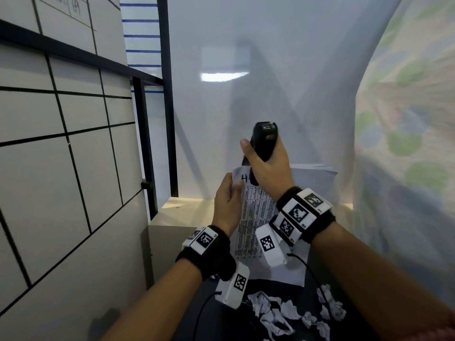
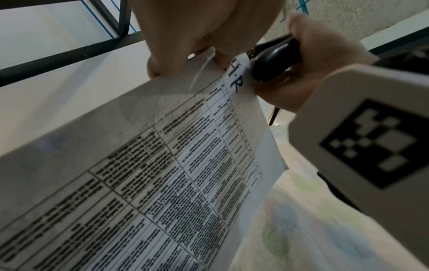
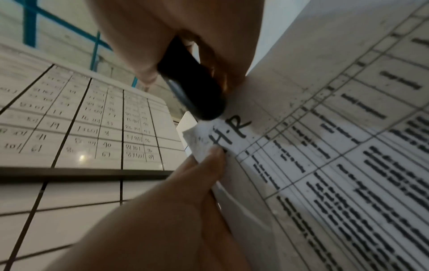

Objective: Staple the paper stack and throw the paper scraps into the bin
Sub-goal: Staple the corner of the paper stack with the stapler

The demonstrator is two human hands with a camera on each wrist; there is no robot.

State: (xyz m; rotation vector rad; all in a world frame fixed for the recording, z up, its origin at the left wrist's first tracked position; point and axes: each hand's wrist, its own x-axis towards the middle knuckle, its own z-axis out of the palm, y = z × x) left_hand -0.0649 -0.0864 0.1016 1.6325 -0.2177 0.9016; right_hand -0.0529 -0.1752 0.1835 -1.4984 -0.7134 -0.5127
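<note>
My left hand [image 1: 230, 193] pinches the top left corner of a printed paper stack [image 1: 256, 222], held up in the air. The sheets carry a table of text and a handwritten "H·R" [image 3: 232, 132]. My right hand [image 1: 267, 163] grips a black stapler [image 1: 264, 141] whose nose sits at that same corner [image 2: 271, 60], just right of my left thumb [image 3: 209, 165]. Several crumpled white paper scraps [image 1: 290, 313] lie on the dark table below my wrists. No bin shows in any view.
A whiteboard with a black grid [image 1: 61, 148] fills the left side. A black metal frame [image 1: 170, 107] stands behind it. Flowered fabric [image 1: 406, 143] hangs at the right. A grey box [image 1: 170, 242] sits below the left hand, with a light wooden surface [image 1: 187, 205] behind.
</note>
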